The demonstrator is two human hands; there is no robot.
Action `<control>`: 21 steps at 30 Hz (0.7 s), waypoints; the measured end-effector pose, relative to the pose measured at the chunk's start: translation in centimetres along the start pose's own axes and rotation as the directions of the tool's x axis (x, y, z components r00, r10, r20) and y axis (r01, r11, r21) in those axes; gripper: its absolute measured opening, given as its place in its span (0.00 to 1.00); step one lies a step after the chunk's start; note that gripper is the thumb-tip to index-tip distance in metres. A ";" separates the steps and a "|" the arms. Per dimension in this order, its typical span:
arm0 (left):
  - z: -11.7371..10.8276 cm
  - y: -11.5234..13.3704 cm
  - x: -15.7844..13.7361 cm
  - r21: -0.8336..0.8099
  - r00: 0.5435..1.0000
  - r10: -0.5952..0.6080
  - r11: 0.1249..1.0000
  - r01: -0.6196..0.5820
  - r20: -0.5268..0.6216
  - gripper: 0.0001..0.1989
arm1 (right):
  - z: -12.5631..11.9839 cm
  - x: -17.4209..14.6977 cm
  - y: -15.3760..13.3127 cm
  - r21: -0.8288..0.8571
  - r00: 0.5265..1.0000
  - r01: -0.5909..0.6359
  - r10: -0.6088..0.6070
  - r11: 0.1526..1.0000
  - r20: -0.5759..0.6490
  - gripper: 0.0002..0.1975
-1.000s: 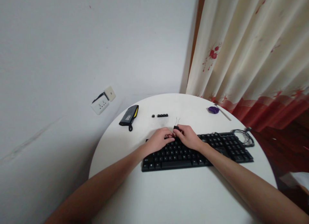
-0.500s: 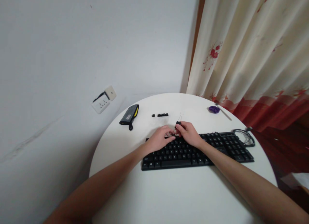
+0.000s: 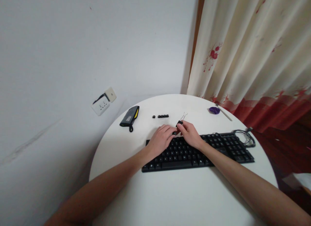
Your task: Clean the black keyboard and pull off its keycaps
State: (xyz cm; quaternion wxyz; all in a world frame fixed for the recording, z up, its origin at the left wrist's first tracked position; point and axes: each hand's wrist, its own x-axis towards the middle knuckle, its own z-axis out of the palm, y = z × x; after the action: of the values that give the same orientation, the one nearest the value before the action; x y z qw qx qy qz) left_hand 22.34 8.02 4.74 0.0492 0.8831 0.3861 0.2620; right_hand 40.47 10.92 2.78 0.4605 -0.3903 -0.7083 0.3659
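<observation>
A black keyboard (image 3: 184, 154) lies on the white round table, with both hands over its back edge. Between the fingertips of my left hand (image 3: 161, 138) is a small black keycap (image 3: 174, 133). My right hand (image 3: 190, 133), just beside it, is closed on a keycap puller (image 3: 179, 123) with a black handle and thin wire prongs that point away from me. Farther back, several loose black keycaps (image 3: 163, 116) stand in a short row, and a single keycap (image 3: 154, 116) sits left of them. My hands hide some of the keyboard's upper keys.
A dark grey pouch (image 3: 129, 116) with a yellow inside lies at the table's left (image 3: 104, 158). At the back right are a purple bundle (image 3: 214, 110) and a white stick-like tool (image 3: 224, 113). The keyboard's coiled cable (image 3: 247, 141) rests at its right end.
My left hand has lifted slightly off the keys, and a keycap now shows raised in its fingers. The puller in my right hand has tilted a little, its prongs swinging right.
</observation>
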 end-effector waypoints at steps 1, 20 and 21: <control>0.0 0.0 0.0 0.028 1.000 0.003 1.000 -0.003 0.001 0.11 | 0.0 0.0 0.0 -0.006 1.000 -0.003 0.002 1.000 -0.006 0.17; -1.5 -1.0 2.5 0.142 0.964 -0.121 0.977 0.158 -0.236 0.08 | -0.1 0.3 0.3 0.089 0.995 -0.019 0.028 0.996 -0.091 0.20; -1.4 -1.8 3.3 0.146 0.958 -0.157 0.970 0.195 -0.241 0.07 | -0.1 0.5 0.5 0.112 0.993 -0.026 0.039 0.993 -0.113 0.20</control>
State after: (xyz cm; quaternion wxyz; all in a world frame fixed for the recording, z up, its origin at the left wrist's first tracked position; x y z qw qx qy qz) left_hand 22.29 11.43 6.84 -0.0472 0.8101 0.4873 0.3225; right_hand 40.56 11.56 2.52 0.5153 -0.3962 -0.6530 0.3887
